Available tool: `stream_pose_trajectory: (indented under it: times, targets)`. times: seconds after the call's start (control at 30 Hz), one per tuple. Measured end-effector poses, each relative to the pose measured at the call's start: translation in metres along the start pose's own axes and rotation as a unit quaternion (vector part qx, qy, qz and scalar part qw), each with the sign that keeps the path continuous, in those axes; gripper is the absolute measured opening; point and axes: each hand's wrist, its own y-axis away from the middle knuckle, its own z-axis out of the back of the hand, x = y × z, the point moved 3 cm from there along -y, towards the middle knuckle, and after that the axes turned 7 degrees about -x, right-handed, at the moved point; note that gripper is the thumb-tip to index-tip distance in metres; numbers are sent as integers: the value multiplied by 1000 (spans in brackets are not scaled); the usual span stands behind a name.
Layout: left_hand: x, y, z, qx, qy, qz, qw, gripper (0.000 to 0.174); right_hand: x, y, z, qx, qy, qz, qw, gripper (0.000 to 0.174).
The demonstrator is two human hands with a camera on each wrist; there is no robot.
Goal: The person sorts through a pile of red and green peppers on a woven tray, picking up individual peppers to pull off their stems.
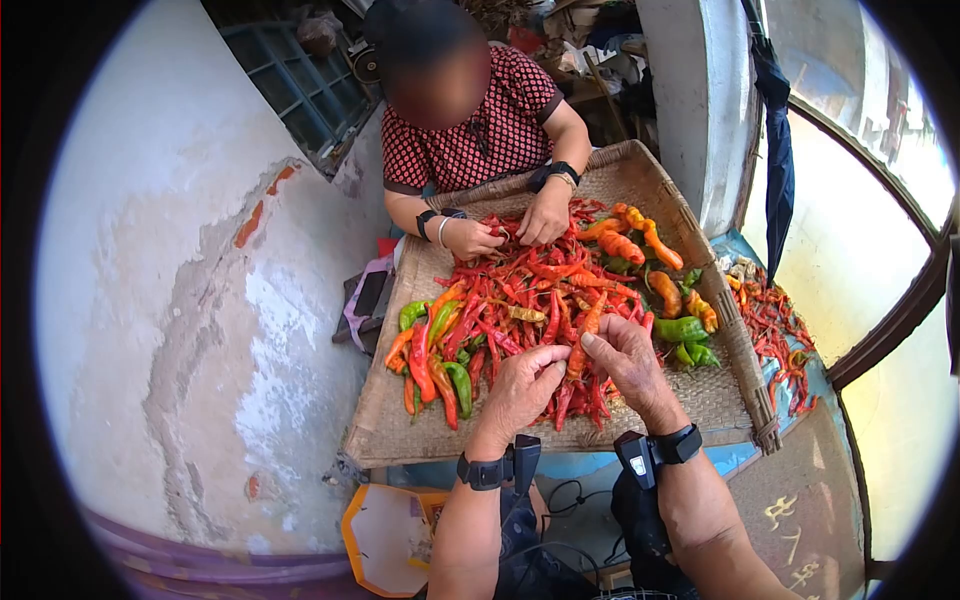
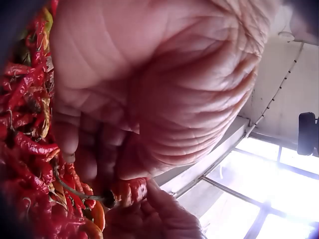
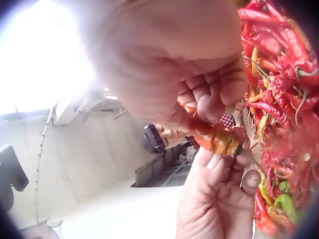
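Right hand (image 1: 634,366): grip closed, thumb and fingers pinching an orange-red chilli (image 3: 217,139)
Left hand (image 1: 522,392): grip curled nearly closed on that chilli, by its stem (image 2: 77,192); a sharp tug might tear the flesh
Red chilli heap (image 1: 520,290): under the held chilli, which could drop there if the pinch slackens
Woven tray (image 1: 410,440): a knock to its near rim could spill the heap

No text, brand or number is readable; a pale mark (image 1: 639,465) on the black wrist device (image 1: 630,446), lower centre-right of the head view, is too small.
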Motion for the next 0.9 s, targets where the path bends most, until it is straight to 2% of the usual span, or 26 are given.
stream_pose_trajectory:
  times: [0.07, 0.17, 0.23, 0.3, 0.37, 0.43, 0.47, 0.5, 0.57, 0.6, 0.67, 0.7, 0.73, 0.77, 0.8, 0.87, 0.9]
  targets:
    - [-1, -2, -1, 3, -16, -9, 1000, 29, -7, -3, 1, 8, 97, 58, 994, 22]
    - [-2, -3, -4, 32, 16, 23, 999, 30, -4, -3, 1, 12, 173, 79, 982, 21]
    - [-1, -3, -8, 56, 76, 52, 994, 28, -3, -3, 1, 19, 156, 78, 985, 20]
    - [-6, -2, -4, 88, 42, 72, 993, 26, -6, -3, -1, 26, 140, 76, 987, 21]
    - [-5, -2, 1, 120, 9, 90, 989, 24, -8, -5, 4, -103, 82, 135, 982, 26]
    - [4, -1, 3, 131, 119, 163, 971, 21, -7, -7, 13, -117, 93, 124, 981, 27]
    - [9, -8, 11, 90, 133, 148, 976, 25, -8, -7, 14, -104, 83, 101, 986, 30]
    - [14, -15, 14, -11, 219, 136, 966, 34, -9, -6, 14, -91, 73, 77, 990, 33]
    - [34, -29, 16, -257, 274, 38, 926, 40, -8, -5, 12, -83, 91, 84, 989, 31]
    - [43, -31, 20, -258, 275, 37, 925, 40, -4, -2, 8, -74, 78, 84, 991, 26]
    - [58, -31, 35, -238, 119, 106, 958, 38, -2, -1, 5, -63, 76, 99, 990, 20]
    - [46, -26, 40, -239, 120, 106, 958, 38, -1, -1, 5, -63, 76, 99, 990, 20]
    - [23, -19, 40, -98, -72, 113, 986, 36, 1, 0, 5, -61, 81, 97, 990, 19]
    - [13, -13, 36, 49, -260, 114, 958, 37, 1, 0, 5, -60, 85, 95, 990, 18]
    - [25, -6, 33, 50, -261, 114, 957, 37, 0, 0, 6, -61, 84, 95, 990, 18]
    - [53, 14, 18, 95, -321, -57, 941, 38, 0, -1, 6, -61, 89, 96, 990, 18]
    - [56, 17, 14, 96, -322, -57, 940, 38, -1, 0, 5, -61, 88, 95, 990, 18]
